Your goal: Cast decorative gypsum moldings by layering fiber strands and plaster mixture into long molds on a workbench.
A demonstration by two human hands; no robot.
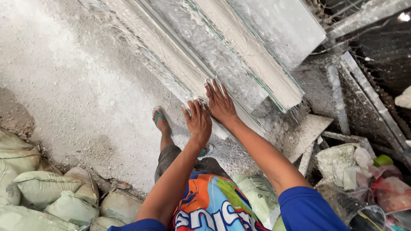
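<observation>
Several long flat whitish panels (239, 47), crusted with plaster and edged with stray fibres, lean in a stack running from the upper left toward the right. My left hand (198, 121) presses flat on the near edge of the front panel (171, 64), fingers bent over it. My right hand (219, 102) lies just beside it on the same edge, fingers spread and pointing up the panel. Neither hand carries a loose object. My left foot in a green-strapped sandal (160, 119) stands on the dusty ground below the stack.
Dusty white ground (77, 85) spreads to the left. Filled pale sacks (47, 192) are piled at the lower left. Grimy metal frames (364, 94) and broken slabs (306, 132) stand to the right, with crumpled bags and rubbish (368, 171) at the lower right.
</observation>
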